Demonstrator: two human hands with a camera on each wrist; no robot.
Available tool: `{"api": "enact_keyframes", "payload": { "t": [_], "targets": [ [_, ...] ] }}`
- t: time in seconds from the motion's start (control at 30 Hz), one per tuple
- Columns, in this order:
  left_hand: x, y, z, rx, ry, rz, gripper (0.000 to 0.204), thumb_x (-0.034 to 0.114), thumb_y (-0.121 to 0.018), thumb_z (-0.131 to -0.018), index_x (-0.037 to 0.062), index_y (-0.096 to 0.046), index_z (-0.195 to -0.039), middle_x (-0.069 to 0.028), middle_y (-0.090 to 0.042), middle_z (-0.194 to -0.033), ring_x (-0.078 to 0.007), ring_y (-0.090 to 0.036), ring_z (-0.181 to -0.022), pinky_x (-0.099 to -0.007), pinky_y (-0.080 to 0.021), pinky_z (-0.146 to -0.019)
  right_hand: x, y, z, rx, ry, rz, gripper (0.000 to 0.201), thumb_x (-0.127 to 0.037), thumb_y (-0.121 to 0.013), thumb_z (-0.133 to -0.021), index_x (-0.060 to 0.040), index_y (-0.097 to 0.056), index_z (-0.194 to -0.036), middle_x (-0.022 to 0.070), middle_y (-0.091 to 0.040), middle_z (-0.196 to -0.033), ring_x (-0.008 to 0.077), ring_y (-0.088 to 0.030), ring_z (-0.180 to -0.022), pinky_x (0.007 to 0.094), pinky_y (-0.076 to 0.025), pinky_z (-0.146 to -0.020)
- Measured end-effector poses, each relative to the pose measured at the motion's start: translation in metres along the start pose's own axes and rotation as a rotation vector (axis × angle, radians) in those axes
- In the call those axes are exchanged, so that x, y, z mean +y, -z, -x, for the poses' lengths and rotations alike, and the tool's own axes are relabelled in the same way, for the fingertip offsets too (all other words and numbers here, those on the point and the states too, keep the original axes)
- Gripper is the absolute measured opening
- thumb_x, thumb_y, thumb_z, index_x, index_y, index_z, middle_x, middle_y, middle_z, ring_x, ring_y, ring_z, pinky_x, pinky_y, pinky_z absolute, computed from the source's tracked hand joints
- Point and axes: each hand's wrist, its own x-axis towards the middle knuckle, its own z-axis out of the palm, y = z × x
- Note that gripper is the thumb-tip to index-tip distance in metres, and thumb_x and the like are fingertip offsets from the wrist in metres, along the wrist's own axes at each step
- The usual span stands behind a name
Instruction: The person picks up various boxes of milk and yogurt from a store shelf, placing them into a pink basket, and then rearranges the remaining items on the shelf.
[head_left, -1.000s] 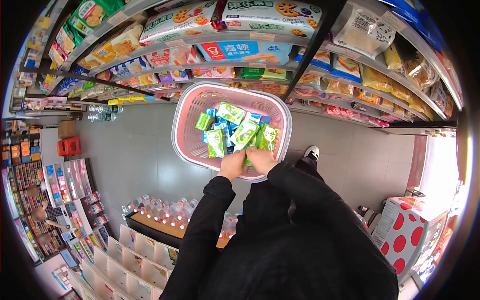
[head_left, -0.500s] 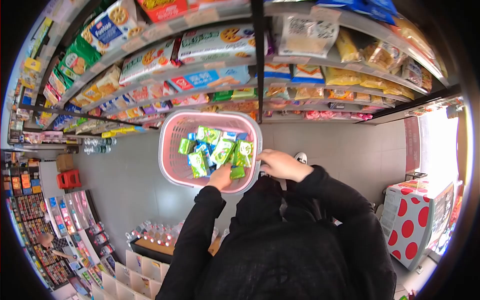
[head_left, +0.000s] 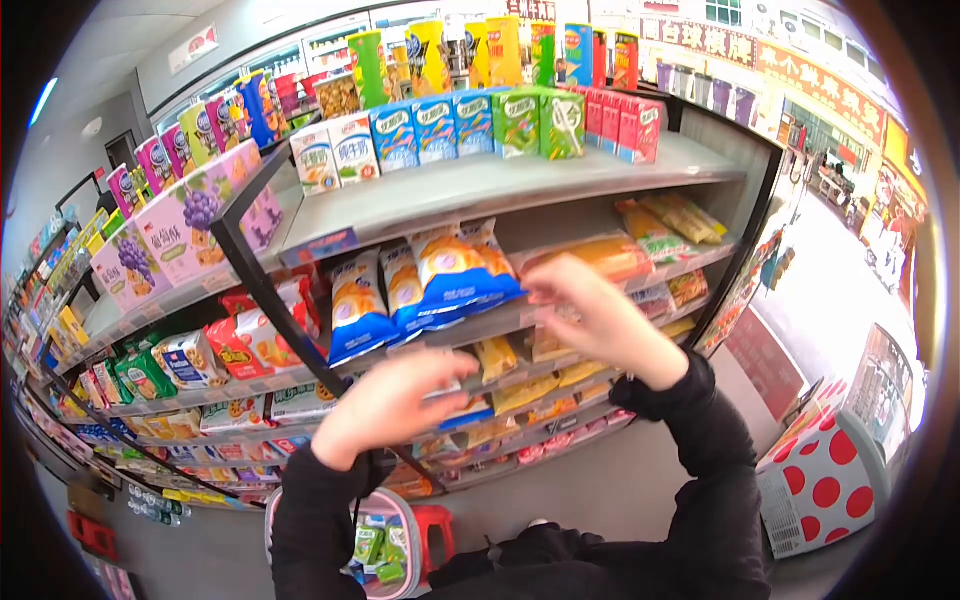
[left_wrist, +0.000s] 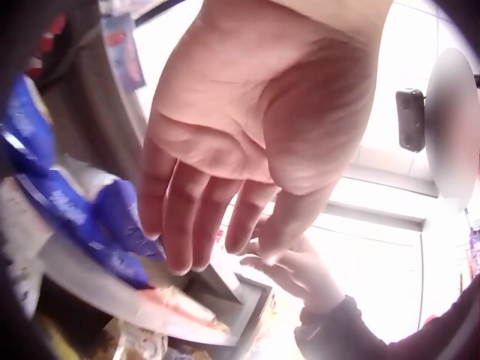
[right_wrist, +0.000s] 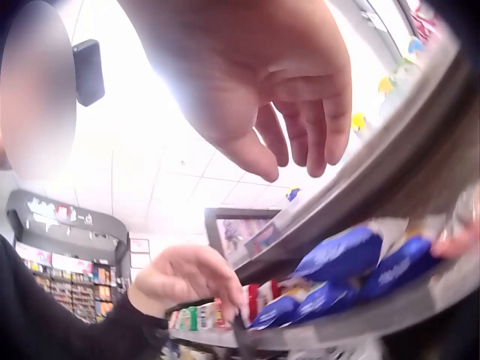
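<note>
On the second shelf (head_left: 690, 262), four blue-and-white snack bags (head_left: 450, 268); left hand (head_left: 395, 398) and right hand (head_left: 600, 312) just in front, fingers loosely parted. Top shelf (head_left: 480, 192): two white, three blue, two green milk cartons (head_left: 435, 132).

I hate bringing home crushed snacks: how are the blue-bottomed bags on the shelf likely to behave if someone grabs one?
The blue-bottomed bags look puffed and creased, so they would probably give and crumple when squeezed. Their glossy film may be somewhat slippery. They crowd together along the shelf edge, so pulling one might drag its neighbours.
</note>
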Motion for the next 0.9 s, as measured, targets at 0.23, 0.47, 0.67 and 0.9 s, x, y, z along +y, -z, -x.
{"api": "enact_keyframes", "payload": {
  "t": [0.23,0.47,0.67,0.9],
  "targets": [
    [-0.009,0.042,-0.185,0.476,-0.169,-0.125,0.031,0.005,-0.055,-0.083,0.0022,-0.051,-0.114,-0.0116,-0.059,-0.104,-0.0183,-0.060,-0.087,-0.0297,-0.049,-0.074,0.127,0.103,-0.111,0.170,0.035,0.576,0.039,-0.002,-0.054,-0.075,0.0009,-0.049,-0.114,0.0190,-0.053,-0.110,0.0348,-0.052,-0.104,0.0389,-0.043,-0.088],
    [-0.048,0.026,-0.275,0.529,0.042,-0.167,0.047,0.013,-0.061,-0.080,0.0017,-0.044,-0.122,-0.0156,-0.054,-0.112,-0.0216,-0.059,-0.091,-0.0314,-0.048,-0.079,0.207,0.111,-0.144,0.181,-0.198,0.736,0.057,-0.007,-0.060,-0.073,-0.0017,-0.041,-0.126,0.0288,-0.038,-0.130,0.0401,-0.041,-0.120,0.0409,-0.036,-0.100],
    [-0.050,0.014,-0.297,0.542,0.100,-0.213,0.063,0.020,-0.066,-0.076,-0.0014,-0.038,-0.128,-0.0203,-0.051,-0.119,-0.0295,-0.053,-0.105,-0.0357,-0.043,-0.090,0.210,0.129,-0.133,0.173,0.056,0.523,0.040,0.000,-0.061,-0.067,-0.0022,-0.049,-0.106,0.0237,-0.047,-0.119,0.0383,-0.043,-0.116,0.0412,-0.037,-0.098],
    [-0.046,0.000,-0.325,0.632,-0.045,-0.174,0.062,0.021,-0.074,-0.064,-0.0008,-0.049,-0.116,-0.0206,-0.055,-0.112,-0.0338,-0.051,-0.108,-0.0381,-0.041,-0.092,0.178,0.130,-0.103,0.119,0.134,0.465,0.036,0.003,-0.060,-0.067,-0.0016,-0.043,-0.098,0.0214,-0.054,-0.096,0.0403,-0.053,-0.097,0.0444,-0.044,-0.078]
  ]
}}
